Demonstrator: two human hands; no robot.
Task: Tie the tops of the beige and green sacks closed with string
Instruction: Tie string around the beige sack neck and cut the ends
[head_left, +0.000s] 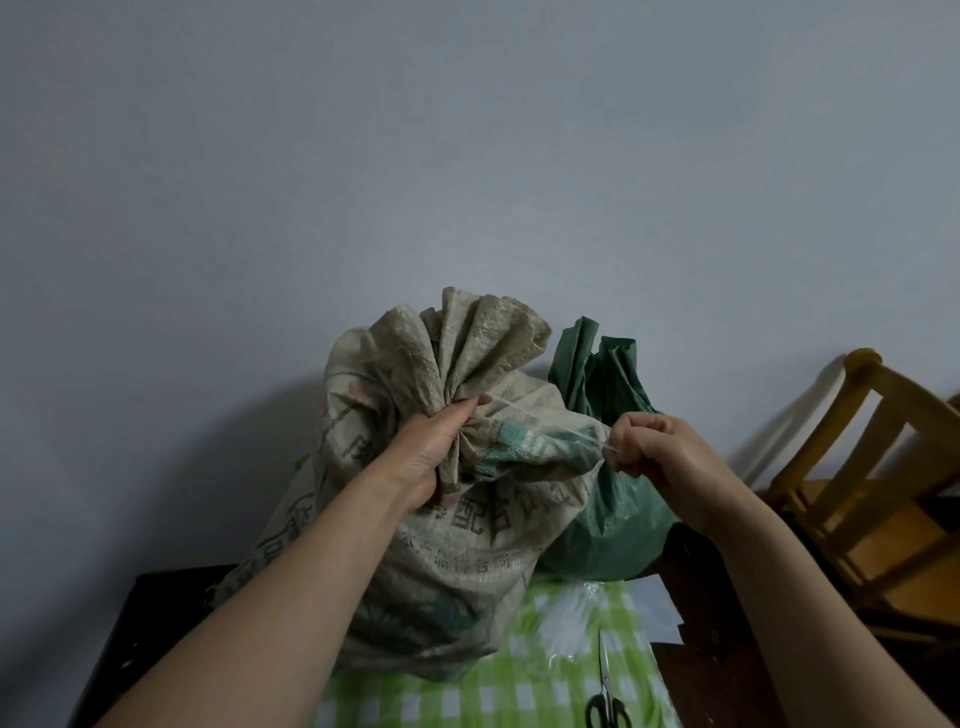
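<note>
The beige sack (457, 545) stands at the centre of the frame on a green checked cloth (519, 686), its top gathered into a fan of pleats. Your left hand (436, 447) grips the neck just below that fan, fingers curled round the bunched cloth so the pleats cannot spread while the tie goes on. A pale string (545, 420) runs taut from the neck toward the right of the frame, where your right hand (660, 452) pinches its end between thumb and curled fingers; the tension suggests a turn being drawn tight, though whether a knot is formed cannot be told. The green sack (618, 519) leans just behind and to the right, touching the beige one, its top standing loose with no tie showing, so it is probably the later job. Scissors (608, 701) lie at lower right, handy for trimming. A wooden chair (872, 467) stands at the right edge.
</note>
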